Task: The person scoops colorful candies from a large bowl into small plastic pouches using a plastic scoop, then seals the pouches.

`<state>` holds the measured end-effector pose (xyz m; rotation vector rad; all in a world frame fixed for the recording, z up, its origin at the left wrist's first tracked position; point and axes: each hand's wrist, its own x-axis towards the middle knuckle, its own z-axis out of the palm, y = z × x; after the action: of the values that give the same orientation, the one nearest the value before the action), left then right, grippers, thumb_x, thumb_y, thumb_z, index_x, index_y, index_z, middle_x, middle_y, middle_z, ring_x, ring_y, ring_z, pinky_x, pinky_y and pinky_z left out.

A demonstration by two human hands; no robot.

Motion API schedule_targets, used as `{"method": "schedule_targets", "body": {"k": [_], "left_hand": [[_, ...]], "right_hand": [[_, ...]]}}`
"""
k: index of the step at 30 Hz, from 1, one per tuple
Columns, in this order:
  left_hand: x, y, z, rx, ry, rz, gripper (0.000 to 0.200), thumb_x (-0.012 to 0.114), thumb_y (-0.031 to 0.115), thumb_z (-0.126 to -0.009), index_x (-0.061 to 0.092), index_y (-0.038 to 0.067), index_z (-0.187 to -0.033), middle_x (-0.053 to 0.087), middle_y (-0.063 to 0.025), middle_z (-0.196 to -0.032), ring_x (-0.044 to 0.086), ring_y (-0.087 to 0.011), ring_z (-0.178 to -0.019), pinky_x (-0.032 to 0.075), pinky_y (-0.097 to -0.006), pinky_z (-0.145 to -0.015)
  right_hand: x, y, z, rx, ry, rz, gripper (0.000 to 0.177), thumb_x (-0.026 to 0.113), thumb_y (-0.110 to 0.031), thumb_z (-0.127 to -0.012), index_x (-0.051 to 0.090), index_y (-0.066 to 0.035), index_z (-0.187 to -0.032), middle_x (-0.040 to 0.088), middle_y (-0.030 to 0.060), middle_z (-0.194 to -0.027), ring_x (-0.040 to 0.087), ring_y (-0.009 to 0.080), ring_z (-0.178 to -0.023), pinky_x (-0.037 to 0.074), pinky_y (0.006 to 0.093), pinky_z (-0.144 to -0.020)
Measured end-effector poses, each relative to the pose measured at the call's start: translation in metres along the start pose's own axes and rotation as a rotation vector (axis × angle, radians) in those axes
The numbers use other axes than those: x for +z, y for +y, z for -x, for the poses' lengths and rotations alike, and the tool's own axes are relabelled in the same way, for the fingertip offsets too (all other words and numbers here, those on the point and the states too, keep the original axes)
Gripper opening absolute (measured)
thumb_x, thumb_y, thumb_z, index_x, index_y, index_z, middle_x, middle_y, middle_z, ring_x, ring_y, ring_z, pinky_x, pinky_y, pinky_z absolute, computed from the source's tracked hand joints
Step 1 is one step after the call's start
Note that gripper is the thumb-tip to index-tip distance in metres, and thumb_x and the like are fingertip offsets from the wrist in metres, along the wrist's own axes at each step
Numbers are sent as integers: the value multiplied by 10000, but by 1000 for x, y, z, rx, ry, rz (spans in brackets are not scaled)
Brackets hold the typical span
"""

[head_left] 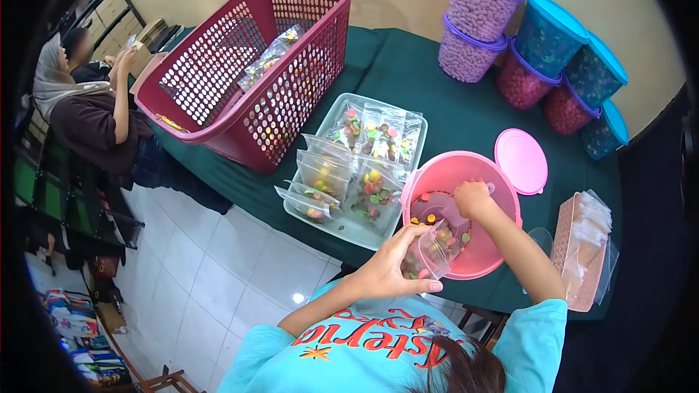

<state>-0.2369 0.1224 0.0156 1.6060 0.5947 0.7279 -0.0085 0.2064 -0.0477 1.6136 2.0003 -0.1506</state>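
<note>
Turquoise T-shirt fabric (306,356) is seen nearest, its red lettering partly covered by dark hair (466,371), and from its sleeves both arms are stretched out over the table. By the left hand (397,262), a clear plastic bag (429,253) of coloured sweets is gripped, pinched between thumb and fingers and held tilted at the near rim of a pink bucket (437,171). Into that bucket the right hand (473,199) is dipped, fingers curled downward; whether anything is pinched there cannot be told. Loose sweets (431,218) are seen at the bottom, beside and below that hand. Just left of the bucket, a pale tray (364,238) is crowded with filled zip bags (375,185), and beyond it to the far left a maroon laundry basket (251,149) is seen with more filled packets (269,58) inside. On the far right, purple-lidded tubs (477,0) and teal-lidded tubs (553,36) are stacked. A round pink lid (520,161) is laid just beyond the bucket, on the green tablecloth (378,65); to the near right, clear bags (591,225) are kept in a narrow pink box (590,284).
</note>
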Motion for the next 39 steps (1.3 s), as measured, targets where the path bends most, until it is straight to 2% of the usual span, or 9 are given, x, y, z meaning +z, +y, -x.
{"method": "schedule_targets", "body": {"k": [6,13,15,18,22,24,30,34,39], "left_hand": [[-1,-1,-2,4,-3,8,719,740,267,-628,356,17,-1182,438,-90,-1016,501,-104,-755,433,-239,-657],[7,-8,0,8,79,35,713,733,296,-629,366,22,-1175,458,-95,-1002,490,-158,-862,413,-290,-754],[10,-8,1,2,97,16,721,731,303,-628,362,20,-1180,466,-103,-1011,490,-169,-889,408,-295,-772],[15,-11,2,8,142,12,743,729,318,-624,354,16,-1189,477,-118,-1038,486,-191,-944,391,-304,-814],[21,-14,6,-13,208,138,781,730,335,-611,340,2,-1200,461,-142,-1107,464,-220,-1022,359,-315,-872],[25,-17,8,0,233,121,794,735,337,-606,335,1,-1203,458,-143,-1102,460,-220,-1027,358,-315,-874],[33,-8,12,22,300,-60,806,767,340,-569,350,-1,-1168,447,-142,-1067,462,-225,-1015,369,-323,-862],[33,-3,11,-45,380,-195,769,802,259,-534,379,-4,-1119,470,-109,-1065,492,-184,-971,402,-302,-819],[33,-3,3,-21,361,-352,760,794,321,-534,389,-8,-1087,468,-132,-1033,504,-224,-942,416,-327,-798]], "right_hand": [[-13,-10,4,-115,-334,-147,310,527,-84,-626,612,2,-912,601,176,-940,595,276,-867,476,375,-741],[-14,-11,1,-198,-394,-165,325,523,-125,-653,616,-91,-963,602,141,-957,583,274,-889,461,374,-765],[-19,-17,8,-338,-372,-182,351,515,-136,-666,602,-135,-1006,601,127,-970,573,271,-909,446,378,-787],[-12,-16,2,-389,-350,-179,329,576,-155,-635,615,-95,-957,625,89,-818,600,225,-789,463,326,-683],[-19,1,4,-424,-372,-334,322,531,-139,-650,608,-72,-956,620,104,-829,589,229,-813,454,326,-706],[-23,8,7,-547,-293,-516,317,480,-127,-672,588,-35,-955,609,146,-851,577,277,-815,438,362,-739],[-55,32,39,-578,-152,-692,243,466,-141,-691,581,5,-847,596,137,-767,566,251,-728,425,347,-665],[-85,45,63,-538,-98,-703,284,412,-137,-681,580,26,-842,601,169,-765,581,269,-748,440,365,-679],[-107,53,86,-495,148,-723,211,419,-118,-700,551,38,-753,585,168,-675,571,266,-641,444,349,-613]]}}
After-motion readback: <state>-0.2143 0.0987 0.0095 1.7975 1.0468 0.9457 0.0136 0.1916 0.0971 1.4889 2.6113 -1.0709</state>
